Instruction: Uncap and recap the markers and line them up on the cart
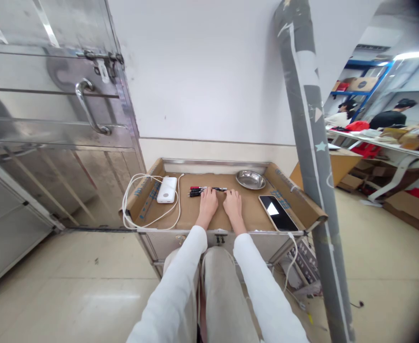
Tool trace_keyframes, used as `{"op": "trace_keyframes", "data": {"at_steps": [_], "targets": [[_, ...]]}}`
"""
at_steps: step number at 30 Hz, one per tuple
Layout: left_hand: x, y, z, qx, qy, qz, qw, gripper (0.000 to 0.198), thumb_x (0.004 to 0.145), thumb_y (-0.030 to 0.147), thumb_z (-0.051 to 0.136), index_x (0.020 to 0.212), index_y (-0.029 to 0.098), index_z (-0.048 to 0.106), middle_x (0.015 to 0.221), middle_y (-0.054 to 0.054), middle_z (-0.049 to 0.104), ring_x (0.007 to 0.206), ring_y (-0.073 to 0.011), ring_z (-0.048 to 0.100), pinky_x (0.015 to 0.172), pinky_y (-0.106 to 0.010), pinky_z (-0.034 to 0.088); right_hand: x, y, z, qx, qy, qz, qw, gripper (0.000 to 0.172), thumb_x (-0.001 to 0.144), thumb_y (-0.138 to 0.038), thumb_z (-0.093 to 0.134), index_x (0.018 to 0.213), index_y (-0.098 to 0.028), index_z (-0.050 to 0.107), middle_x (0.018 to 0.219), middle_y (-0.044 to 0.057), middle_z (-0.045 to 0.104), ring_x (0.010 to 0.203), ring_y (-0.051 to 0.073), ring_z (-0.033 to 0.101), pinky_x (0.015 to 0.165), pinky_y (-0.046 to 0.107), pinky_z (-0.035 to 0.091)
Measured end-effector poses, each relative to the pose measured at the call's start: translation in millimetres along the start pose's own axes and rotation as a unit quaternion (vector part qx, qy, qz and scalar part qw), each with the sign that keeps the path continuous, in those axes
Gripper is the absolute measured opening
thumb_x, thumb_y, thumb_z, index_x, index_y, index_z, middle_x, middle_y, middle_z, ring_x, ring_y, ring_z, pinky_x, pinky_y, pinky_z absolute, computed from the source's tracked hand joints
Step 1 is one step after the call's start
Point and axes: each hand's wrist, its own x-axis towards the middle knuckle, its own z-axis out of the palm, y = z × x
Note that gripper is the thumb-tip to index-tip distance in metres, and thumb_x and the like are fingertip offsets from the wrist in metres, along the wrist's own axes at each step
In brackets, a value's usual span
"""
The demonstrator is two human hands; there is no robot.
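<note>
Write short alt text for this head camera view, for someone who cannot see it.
Left hand and right hand rest on a cardboard-lined table, fingertips at a row of pens. Beside them: power bank, metal dish, phone.

A small bunch of pens (pixel 206 191) is lying on the brown cardboard sheet (pixel 195 216) that is covering the top of the metal cart. The pens are lying flat, side by side and touching, with their length running left to right across the sheet, toward its far edge. Most are showing dark or black barrels; one at the far side is showing red at its left end. The right ends are looking thinner and lighter, though the detail is too small to tell apart. The fingertips of the left hand (pixel 208 202) are resting on the middle of the bunch, and those of the right hand (pixel 233 202) are reaching its right end.
</note>
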Motion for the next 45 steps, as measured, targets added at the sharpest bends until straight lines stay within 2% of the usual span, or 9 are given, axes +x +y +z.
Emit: {"op": "trace_keyframes", "data": {"at_steps": [3, 6, 9, 12, 20, 25, 35, 40, 45], "targets": [[-2, 1, -5.1, 0.012, 0.01, -0.033, 0.999, 0.027, 0.087, 0.01, 0.034, 0.105, 0.01, 0.055, 0.106, -0.014, 0.056, 0.101, -0.0253, 0.052, 0.088, -0.037, 0.042, 0, -1, -1, -0.008, 0.006, 0.019, 1.0, 0.035, 0.087, -0.008, 0.033, 0.107, -0.014, 0.061, 0.104, 0.014, 0.059, 0.098, 0.022, 0.049, 0.083, 0.031, 0.032], [-5, 1, -9.3, 0.033, 0.039, -0.107, 0.993, 0.03, 0.087, 0.009, 0.032, 0.108, 0.008, 0.053, 0.107, -0.016, 0.056, 0.1, -0.0255, 0.053, 0.087, -0.037, 0.043, -2, -2, -3, -0.003, 0.012, 0.015, 1.0, 0.034, 0.087, -0.009, 0.033, 0.105, -0.015, 0.062, 0.102, 0.013, 0.059, 0.098, 0.022, 0.048, 0.083, 0.031, 0.032], [-8, 1, -10.5, 0.051, 0.061, -0.169, 0.982, 0.031, 0.088, 0.01, 0.03, 0.108, 0.005, 0.053, 0.108, -0.019, 0.056, 0.102, -0.027, 0.053, 0.088, -0.038, 0.043, -3, -3, -6, 0.017, 0.004, -0.023, 1.0, 0.033, 0.087, -0.009, 0.036, 0.103, -0.018, 0.063, 0.102, 0.01, 0.059, 0.098, 0.021, 0.048, 0.085, 0.03, 0.032], [-9, 0, -9.4, 0.055, 0.061, -0.182, 0.98, 0.032, 0.089, 0.011, 0.03, 0.111, 0.005, 0.052, 0.11, -0.02, 0.056, 0.105, -0.0271, 0.052, 0.09, -0.038, 0.043, -3, -5, -8, 0.039, -0.018, -0.065, 0.997, 0.034, 0.086, -0.01, 0.038, 0.107, -0.021, 0.063, 0.104, 0.008, 0.057, 0.1, 0.019, 0.047, 0.086, 0.029, 0.032], [-8, -2, -10.4, 0.004, 0.051, -0.155, 0.987, 0.034, 0.089, 0.01, 0.028, 0.111, 0.006, 0.055, 0.108, -0.02, 0.057, 0.104, -0.0289, 0.053, 0.091, -0.044, 0.041, -4, -7, -9, 0.041, -0.036, -0.065, 0.996, 0.04, 0.087, -0.013, 0.04, 0.12, -0.027, 0.058, 0.11, 0.009, 0.053, 0.102, 0.02, 0.046, 0.086, 0.03, 0.033], [-10, -5, -10.7, 0.021, 0.059, -0.139, 0.988, 0.035, 0.09, 0.011, 0.028, 0.113, 0.011, 0.054, 0.109, -0.018, 0.057, 0.1, -0.0273, 0.053, 0.089, -0.043, 0.042, -4, -7, -9, 0.041, -0.033, -0.061, 0.997, 0.04, 0.087, -0.013, 0.04, 0.12, -0.026, 0.058, 0.11, 0.009, 0.053, 0.101, 0.02, 0.046, 0.087, 0.031, 0.033], [-10, -6, -11.6, 0.021, 0.032, -0.137, 0.99, 0.026, 0.091, 0.013, 0.032, 0.105, 0.008, 0.054, 0.102, -0.017, 0.058, 0.098, -0.0271, 0.055, 0.088, -0.043, 0.043, -4, -4, -6, 0.059, -0.014, -0.072, 0.996, 0.049, 0.085, -0.008, 0.038, 0.131, -0.024, 0.048, 0.109, 0.008, 0.056, 0.101, 0.019, 0.049, 0.088, 0.029, 0.034], [-2, -5, -9.8, -0.108, -0.003, -0.008, 0.994, 0.019, 0.093, 0.021, 0.04, 0.109, 0.014, 0.048, 0.105, -0.011, 0.057, 0.094, -0.0187, 0.059, 0.081, -0.029, 0.047, 1, -4, -5, 0.105, -0.011, -0.117, 0.987, 0.046, 0.087, -0.012, 0.04, 0.131, -0.025, 0.047, 0.113, 0.007, 0.056, 0.103, 0.018, 0.05, 0.088, 0.027, 0.036], [2, -5, -7.7, -0.273, 0.039, 0.002, 0.961, 0.01, 0.092, 0.022, 0.046, 0.101, 0.017, 0.045, 0.101, -0.007, 0.056, 0.091, -0.0149, 0.06, 0.079, -0.027, 0.049, 1, 0, -4, 0.103, -0.019, -0.104, 0.989, 0.032, 0.09, -0.015, 0.039, 0.116, -0.018, 0.058, 0.112, 0.01, 0.058, 0.102, 0.019, 0.051, 0.088, 0.029, 0.038]]}}
